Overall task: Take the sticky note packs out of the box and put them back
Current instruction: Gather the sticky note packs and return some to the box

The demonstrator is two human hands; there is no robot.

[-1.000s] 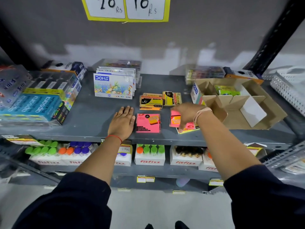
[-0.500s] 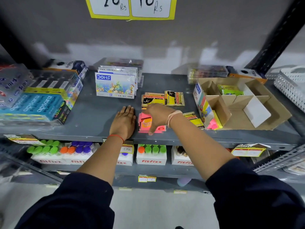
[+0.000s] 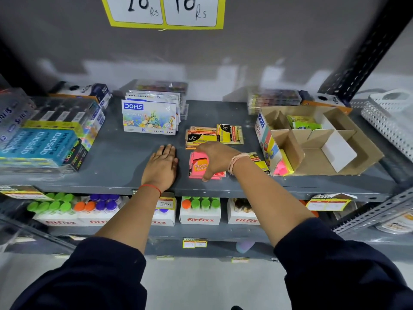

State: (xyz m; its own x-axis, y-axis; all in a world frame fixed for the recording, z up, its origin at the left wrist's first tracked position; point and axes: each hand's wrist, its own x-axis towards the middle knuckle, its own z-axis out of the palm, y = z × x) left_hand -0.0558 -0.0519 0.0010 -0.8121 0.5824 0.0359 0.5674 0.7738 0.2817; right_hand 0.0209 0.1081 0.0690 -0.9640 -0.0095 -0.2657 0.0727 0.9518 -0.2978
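Note:
My right hand (image 3: pixel 215 158) lies over a stack of pink sticky note packs (image 3: pixel 197 167) on the grey shelf (image 3: pixel 125 157), with my thumb at the stack's front edge and my fingers over its top. My left hand (image 3: pixel 161 167) rests flat on the shelf just left of the stack. Behind the stack lie yellow and orange packs (image 3: pixel 213 135). A yellow pack (image 3: pixel 260 163) lies behind my right wrist. The open cardboard box (image 3: pixel 312 142) stands to the right, holding a green pack (image 3: pixel 304 124) at its back and pink and yellow packs (image 3: pixel 282 166) at its front left corner.
A DOMS pastel box (image 3: pixel 149 117) stands behind my left hand. Apsara pencil cartons (image 3: pixel 42 144) fill the shelf's left end. A white mesh basket (image 3: pixel 391 117) sits at the far right. Fitfizz bottle boxes (image 3: pixel 200 210) line the shelf below.
My right hand carried a pink pack leftward from beside the box and set it on the pink pack near my left hand. My left hand stayed flat on the shelf.

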